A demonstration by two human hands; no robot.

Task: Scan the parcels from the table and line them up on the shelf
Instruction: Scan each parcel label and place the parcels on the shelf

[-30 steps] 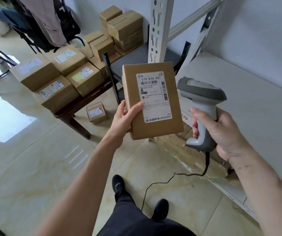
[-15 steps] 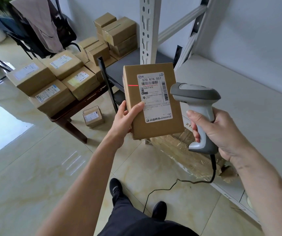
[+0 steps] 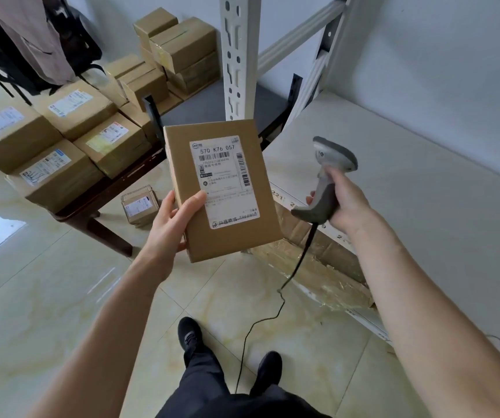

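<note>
Hands, both occupied. Left hand (image 3: 172, 226): closed on one parcel (image 3: 223, 191), label up, thumb on its face. Right hand (image 3: 343, 203): wrapped round the scanner (image 3: 330, 176), which points away from the label; no beam visible on it. Beyond the left hand: table (image 3: 98, 203) bearing many parcels (image 3: 76, 140), presumably unscanned. Between table and left hand: a small box on the floor (image 3: 140, 205). Under and beyond the right hand: shelf (image 3: 408, 191), its visible surface bare. Judgement: early stage; nothing lined up yet.

Parcel (image 3: 227, 203) in left hand (image 3: 170, 227) — scanner (image 3: 330, 179) right
</note>
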